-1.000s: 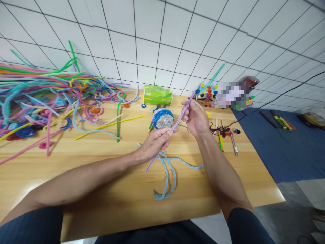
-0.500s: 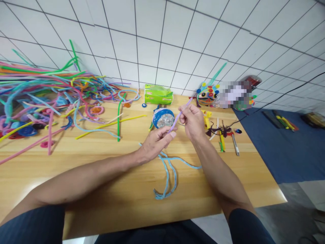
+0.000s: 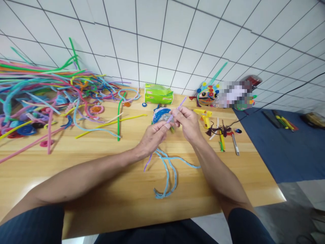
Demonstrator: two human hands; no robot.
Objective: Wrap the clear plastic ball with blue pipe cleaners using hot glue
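A purple pipe cleaner (image 3: 182, 102) runs slantwise through both hands. My left hand (image 3: 154, 136) pinches it, and a purple tail hangs out below that palm. Close beside, my right hand (image 3: 186, 122) grips it between thumb and fingers, with the upper end sticking out. Behind the fingers sits a round craft piece (image 3: 161, 116) with a blue coiled rim and a clear, shiny middle, partly hidden by the hands. Several light blue pipe cleaners (image 3: 175, 176) lie curved on the table below my hands.
A tangled heap of colourful pipe cleaners (image 3: 50, 91) covers the left of the wooden table (image 3: 114, 203). Against the tiled wall stand a green tissue pack (image 3: 158, 94) and a decorated craft figure (image 3: 207, 95). A yellow glue gun (image 3: 205, 117) and a pen-like tool (image 3: 235, 145) lie right.
My right hand has come down and left, closer to my left hand, along the purple pipe cleaner. Its tail now shows below my left hand, and the yellow glue gun is more exposed.
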